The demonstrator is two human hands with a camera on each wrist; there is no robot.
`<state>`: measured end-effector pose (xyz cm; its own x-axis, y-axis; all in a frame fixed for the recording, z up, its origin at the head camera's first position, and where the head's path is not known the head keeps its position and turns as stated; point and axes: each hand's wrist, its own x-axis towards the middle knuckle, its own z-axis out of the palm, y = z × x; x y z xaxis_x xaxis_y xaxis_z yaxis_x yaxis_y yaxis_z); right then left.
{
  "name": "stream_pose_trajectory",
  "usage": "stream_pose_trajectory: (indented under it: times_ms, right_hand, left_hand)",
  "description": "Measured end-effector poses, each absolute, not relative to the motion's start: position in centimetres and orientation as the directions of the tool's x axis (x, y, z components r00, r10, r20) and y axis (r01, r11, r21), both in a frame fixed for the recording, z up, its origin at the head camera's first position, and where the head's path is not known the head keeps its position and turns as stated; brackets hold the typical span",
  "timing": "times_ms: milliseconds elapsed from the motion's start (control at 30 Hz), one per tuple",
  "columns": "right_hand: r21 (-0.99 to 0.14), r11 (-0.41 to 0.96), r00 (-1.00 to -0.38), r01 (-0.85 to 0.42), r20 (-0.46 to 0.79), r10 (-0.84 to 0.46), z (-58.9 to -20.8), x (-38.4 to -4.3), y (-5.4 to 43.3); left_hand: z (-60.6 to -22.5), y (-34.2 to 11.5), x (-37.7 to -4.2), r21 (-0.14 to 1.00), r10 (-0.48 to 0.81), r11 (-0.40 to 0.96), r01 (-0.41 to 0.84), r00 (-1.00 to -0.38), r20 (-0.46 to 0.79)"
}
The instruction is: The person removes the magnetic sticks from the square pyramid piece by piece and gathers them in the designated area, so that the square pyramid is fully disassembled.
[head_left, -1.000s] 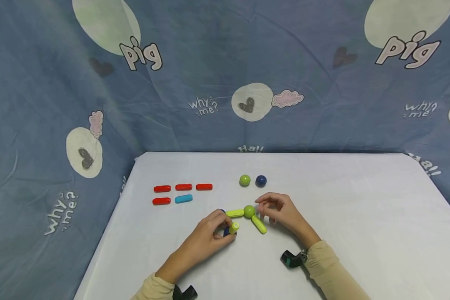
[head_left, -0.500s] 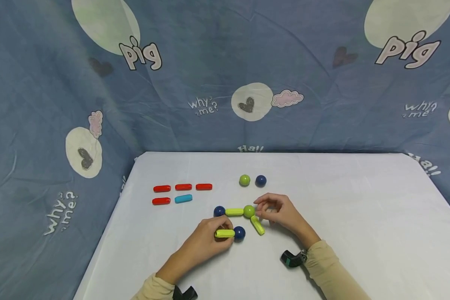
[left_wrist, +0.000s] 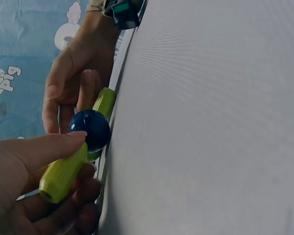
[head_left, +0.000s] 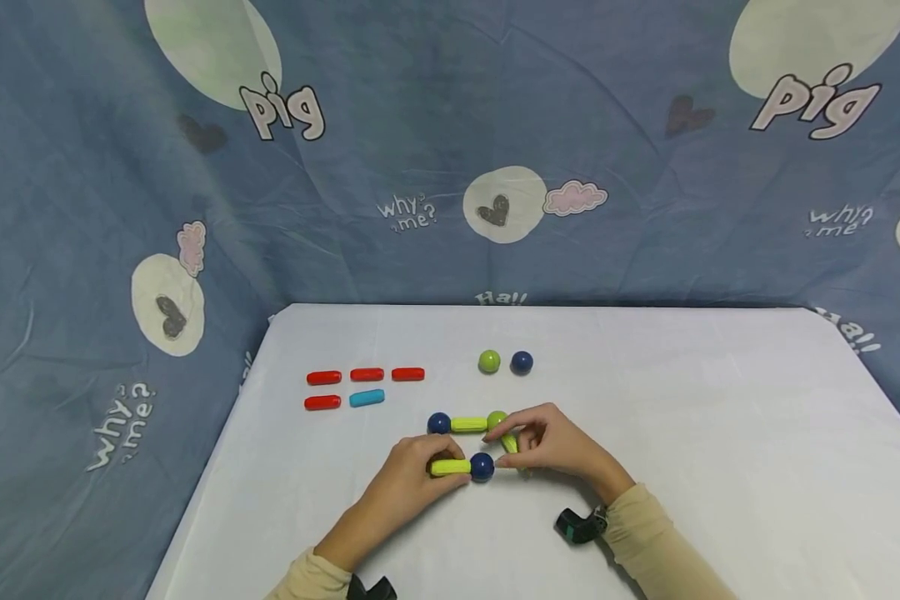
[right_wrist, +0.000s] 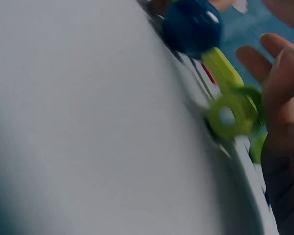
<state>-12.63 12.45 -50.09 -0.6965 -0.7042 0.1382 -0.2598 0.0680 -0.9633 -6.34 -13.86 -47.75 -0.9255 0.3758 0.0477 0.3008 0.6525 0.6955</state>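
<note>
My left hand (head_left: 412, 479) pinches a short yellow-green rod (head_left: 450, 467) between thumb and fingers. A navy ball (head_left: 482, 467) sits at the rod's right end, with the left thumb reaching up to it in the left wrist view. My right hand (head_left: 558, 442) is just right of that ball, its fingers loosely bent and thumb tip right at the ball's side. Behind the hands lies a joined piece: another navy ball (head_left: 439, 423), a yellow-green rod (head_left: 468, 425), a green ball (head_left: 497, 418) and a second rod (head_left: 509, 444), partly hidden by the right hand.
Several red rods (head_left: 367, 374) and one light-blue rod (head_left: 367, 397) lie at the back left of the white table (head_left: 682, 375). A loose green ball (head_left: 489, 361) and a navy ball (head_left: 522, 362) stand behind the joined piece. A patterned blue cloth (head_left: 420, 267) hangs behind.
My left hand turned the rod from pointing up to lying sideways, bringing its navy ball to the right. The right hand then moved left and nearer, up to that ball.
</note>
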Motion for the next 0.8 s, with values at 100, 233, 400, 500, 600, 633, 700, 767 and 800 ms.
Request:
stream_pose_trajectory:
  times_ms: [100, 233, 400, 500, 600, 633, 700, 767, 800]
  right_hand:
    - [-0.921, 0.152, -0.675, -0.359, 0.144, -0.724, -49.7, -12.2, 11.7]
    - [-0.833, 0.286, -0.671, -0.474, 0.131, -0.73, -49.2, -11.7, 11.1]
    - [-0.756, 0.382, -0.67, -0.532, 0.099, -0.736, -48.7, -11.4, 10.7]
    - [-0.752, 0.398, -0.675, -0.526, 0.086, -0.732, -48.6, -11.4, 10.7]
    - [-0.761, 0.406, -0.682, -0.505, 0.064, -0.729, -48.5, -11.4, 10.7]
    - [-0.765, 0.41, -0.684, -0.497, 0.054, -0.728, -48.4, -11.4, 10.8]
    - [-0.773, 0.411, -0.683, -0.483, 0.038, -0.73, -48.3, -11.5, 10.9]
    - [-0.782, 0.408, -0.678, -0.472, 0.026, -0.735, -48.4, -11.7, 11.0]
    - [-0.787, 0.405, -0.675, -0.466, 0.02, -0.738, -48.4, -11.7, 11.1]
  left_hand:
    - [-47.8, -13.9, -6.4, 0.676, 0.378, 0.667, 0.313, -0.924, 0.054]
    - [-47.9, -13.9, -6.4, 0.666, 0.392, 0.675, 0.319, -0.919, 0.043]
    - [-47.9, -14.0, -6.5, 0.673, 0.416, 0.666, 0.322, -0.909, 0.024]
    - [-47.9, -14.0, -6.5, 0.676, 0.43, 0.659, 0.33, -0.903, 0.022]
    - [-47.8, -14.1, -6.5, 0.67, 0.436, 0.662, 0.336, -0.9, 0.02]
    - [-47.9, -14.1, -6.6, 0.666, 0.439, 0.665, 0.338, -0.898, 0.018]
    - [-47.9, -14.1, -6.6, 0.659, 0.445, 0.669, 0.345, -0.896, 0.017]
    - [-48.0, -14.1, -6.6, 0.652, 0.45, 0.673, 0.35, -0.893, 0.015]
    - [-48.0, -14.1, -6.6, 0.649, 0.453, 0.674, 0.353, -0.892, 0.015]
